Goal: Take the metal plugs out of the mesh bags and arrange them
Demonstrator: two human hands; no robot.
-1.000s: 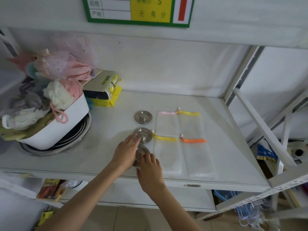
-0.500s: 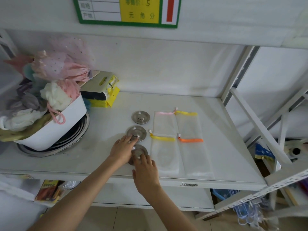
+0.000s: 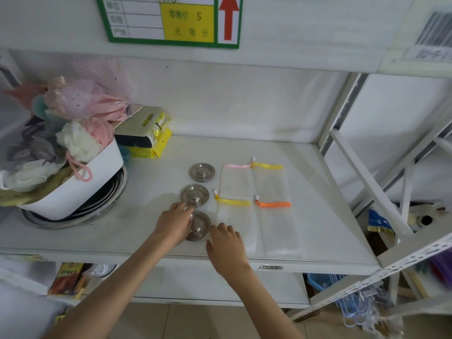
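Note:
Three round metal plugs lie in a column on the white shelf [image 3: 318, 204]: the far plug [image 3: 201, 172], the middle plug [image 3: 195, 195] and the near plug [image 3: 202, 225]. My left hand [image 3: 172, 225] covers the near plug's left side, fingers curled on its rim. Just right of that plug, my right hand [image 3: 226, 243] hovers apart from it, fingers loosely spread and holding nothing. Several flat, empty-looking mesh bags [image 3: 267, 184] lie side by side to the right, with pink, yellow and orange drawstrings.
A white tub [image 3: 73, 189] heaped with bath puffs sits on stacked metal basins [image 3: 117, 187] at the left. Yellow packages [image 3: 146, 135] lie behind it. A slanted shelf brace [image 3: 367, 184] runs along the right, and an upper shelf hangs overhead.
My right hand has come off the near plug and shifted to the right. My left hand stays on the plug's left edge. The view has tilted up slightly.

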